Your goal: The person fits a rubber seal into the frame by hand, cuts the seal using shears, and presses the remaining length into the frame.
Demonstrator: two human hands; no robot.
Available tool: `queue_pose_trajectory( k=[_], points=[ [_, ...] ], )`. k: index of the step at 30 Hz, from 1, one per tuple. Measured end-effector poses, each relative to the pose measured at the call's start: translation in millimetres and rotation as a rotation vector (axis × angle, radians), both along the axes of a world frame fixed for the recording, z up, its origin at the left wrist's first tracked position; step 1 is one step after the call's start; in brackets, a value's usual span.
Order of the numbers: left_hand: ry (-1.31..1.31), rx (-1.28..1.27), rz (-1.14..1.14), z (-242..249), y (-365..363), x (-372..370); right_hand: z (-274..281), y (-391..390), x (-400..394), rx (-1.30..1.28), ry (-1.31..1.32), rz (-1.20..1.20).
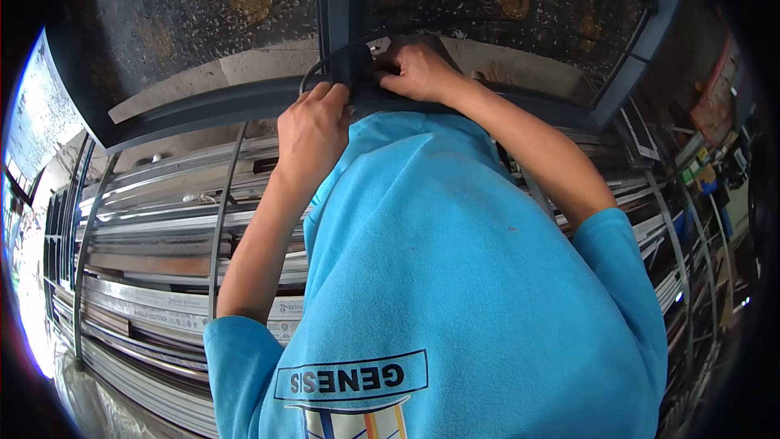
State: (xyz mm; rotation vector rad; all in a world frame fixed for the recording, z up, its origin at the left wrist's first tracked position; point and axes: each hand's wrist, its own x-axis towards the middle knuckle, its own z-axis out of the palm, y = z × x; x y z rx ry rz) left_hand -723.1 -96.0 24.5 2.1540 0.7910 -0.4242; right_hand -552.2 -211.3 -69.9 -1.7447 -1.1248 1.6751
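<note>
— Blue shirt (455, 293) fills the near view; past it, where's the gasket?
— That black gasket (325, 65) runs in a loop from the left hand (313, 126) up to the mullion (337, 8), right where the upright meets the frame's bottom rail (211, 110).
— And the hands?
— Left hand is closed over the rail, fingers curled on the gasket. Right hand (418, 73) pinches at the joint, fingertips pressed to the corner beside a small pale piece I can't identify.
— How far along would you say?
— Early to middle, I'd judge. A loop stands free of the frame, so that stretch isn't seated. Along the rail to the left and right, I can't tell whether a gasket is already in the groove.
— What's around it?
— Patterned glass (203, 8) sits in both panes of the frame. Below, racks hold stacked aluminium profiles (154, 252).
</note>
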Motion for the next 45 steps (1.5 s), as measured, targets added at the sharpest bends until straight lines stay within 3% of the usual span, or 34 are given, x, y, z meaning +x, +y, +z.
queue_pose_trajectory(
  k=[4,10,20,39,42,45],
  points=[
    [0.057,0.024,0.035,-0.4,-3.6,5.6,2.1,0.3,0.4,-0.048,-0.104,0.078],
    [0.127,0.027,0.131,1.3,-10.7,7.1,-9.8,5.6,-3.2,0.084,-0.091,0.196],
    [0.073,-0.029,0.196,-2.5,-6.7,9.3,-10.3,11.4,-4.7,0.027,0.005,0.133],
    [0.087,-0.045,0.136,-3.7,-8.3,16.5,-4.3,14.3,-15.3,-0.003,-0.165,0.123],
    [0.08,0.027,0.071,7.6,-5.1,24.7,-3.1,14.9,-13.7,-0.005,-0.163,0.114],
    [0.241,0.114,-0.113,30.7,-0.2,29.2,-3.1,18.7,-10.8,-0.047,-0.142,0.144]
  ],
)
